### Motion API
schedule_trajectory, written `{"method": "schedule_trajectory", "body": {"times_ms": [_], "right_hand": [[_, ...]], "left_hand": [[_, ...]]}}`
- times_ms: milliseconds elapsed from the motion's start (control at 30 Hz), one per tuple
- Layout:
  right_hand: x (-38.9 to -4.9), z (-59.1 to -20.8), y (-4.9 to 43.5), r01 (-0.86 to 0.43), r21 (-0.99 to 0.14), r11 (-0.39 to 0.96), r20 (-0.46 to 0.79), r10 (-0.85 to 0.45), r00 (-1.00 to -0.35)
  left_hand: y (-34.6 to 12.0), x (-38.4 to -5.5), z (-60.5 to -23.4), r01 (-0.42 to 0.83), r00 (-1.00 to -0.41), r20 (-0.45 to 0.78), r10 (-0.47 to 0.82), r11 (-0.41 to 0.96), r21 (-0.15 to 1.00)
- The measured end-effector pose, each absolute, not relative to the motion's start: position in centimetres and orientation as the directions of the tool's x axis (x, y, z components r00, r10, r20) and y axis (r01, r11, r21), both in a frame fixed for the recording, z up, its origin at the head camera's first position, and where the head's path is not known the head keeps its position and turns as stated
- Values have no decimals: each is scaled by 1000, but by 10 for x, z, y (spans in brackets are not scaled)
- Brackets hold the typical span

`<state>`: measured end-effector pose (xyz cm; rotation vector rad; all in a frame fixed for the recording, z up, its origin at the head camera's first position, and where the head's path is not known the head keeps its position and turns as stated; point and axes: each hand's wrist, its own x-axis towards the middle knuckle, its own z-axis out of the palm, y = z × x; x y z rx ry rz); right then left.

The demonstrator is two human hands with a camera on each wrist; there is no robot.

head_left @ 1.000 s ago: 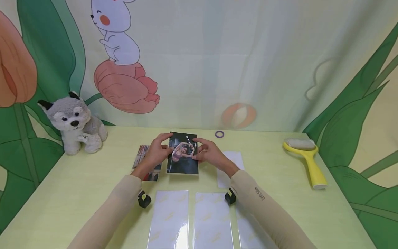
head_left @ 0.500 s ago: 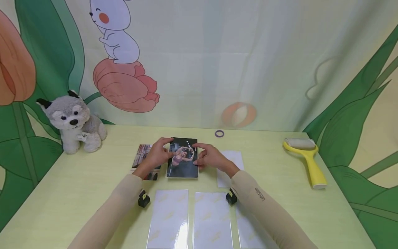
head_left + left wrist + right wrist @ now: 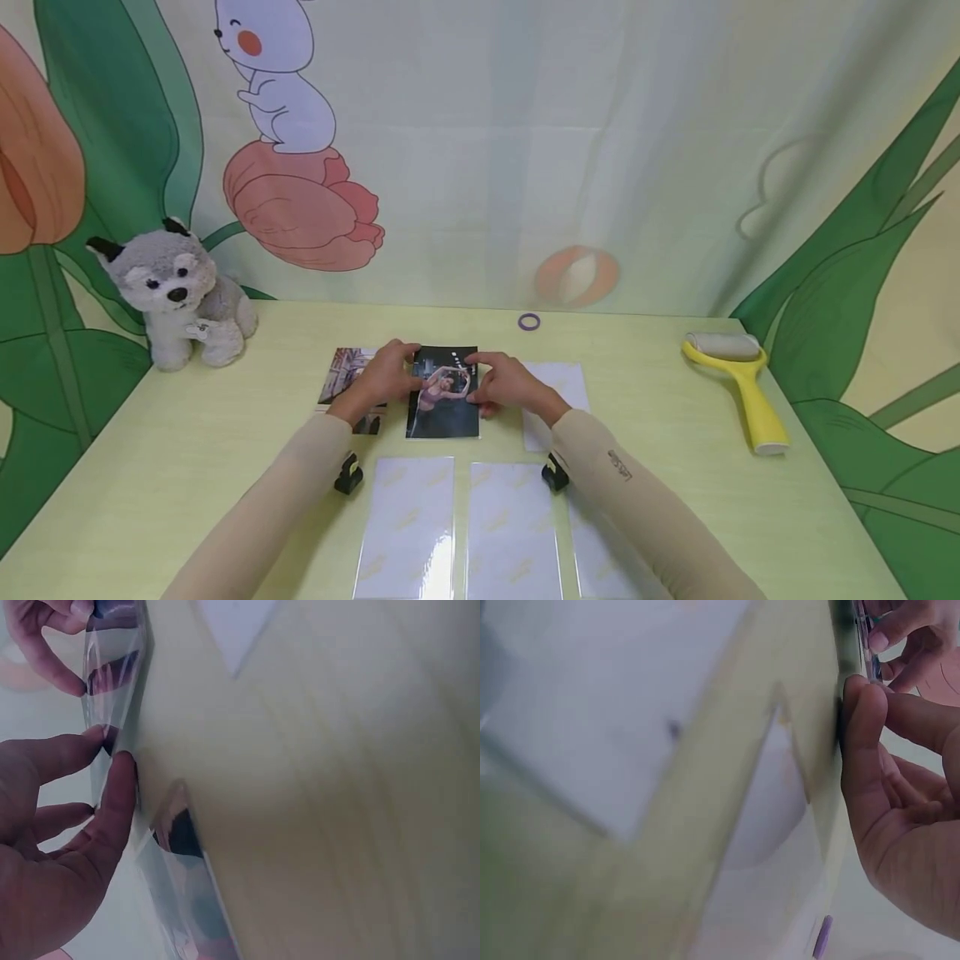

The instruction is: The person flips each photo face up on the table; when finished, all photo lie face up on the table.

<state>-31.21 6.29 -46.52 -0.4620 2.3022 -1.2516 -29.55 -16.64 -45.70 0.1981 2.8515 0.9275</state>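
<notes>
A dark photo print (image 3: pixel 442 423) showing a dancer with raised arms is held by both hands at the middle of the table. My left hand (image 3: pixel 390 372) pinches its left edge, with thumb and fingertips (image 3: pixel 118 780) at the border. On the opposite edge my right hand (image 3: pixel 512 383) pinches it between thumb and fingers (image 3: pixel 864 712). The print lies close over the tabletop, face up. A second photo print (image 3: pixel 341 373) rests to the left, partly covered by my left hand and forearm. Right of the held print, a white sheet (image 3: pixel 558 383) is partly hidden by my right wrist.
Several glossy white sheets (image 3: pixel 408 517) lie in a row along the front. A yellow-handled roller (image 3: pixel 750 400) is at the right. A plush husky (image 3: pixel 180 292) sits at the back left, and a purple ring (image 3: pixel 528 322) lies near the back edge.
Both hands have brought the photo print down and towards me, closer to the tabletop, with a small shift to the right at the end. Their hold on its edges stays the same.
</notes>
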Motion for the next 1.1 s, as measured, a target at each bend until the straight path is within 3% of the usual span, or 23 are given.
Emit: {"method": "schedule_trajectory", "body": {"times_ms": [333, 733, 933, 1100], "right_hand": [[-311, -457, 59, -75, -757, 649, -296, -444, -846], [-309, -454, 54, -129, -685, 716, -269, -414, -870], [-310, -453, 58, -183, -598, 781, -234, -388, -891], [-317, -447, 72, -185, -606, 773, -189, -367, -911]], "left_hand": [[-156, -297, -453, 37, -977, -160, 144, 845, 533], [-146, -292, -447, 23, -980, -164, 109, 889, 458], [-143, -292, -450, 18, -983, -158, 96, 901, 434], [-143, -290, -451, 37, -989, -121, 90, 921, 388]]}}
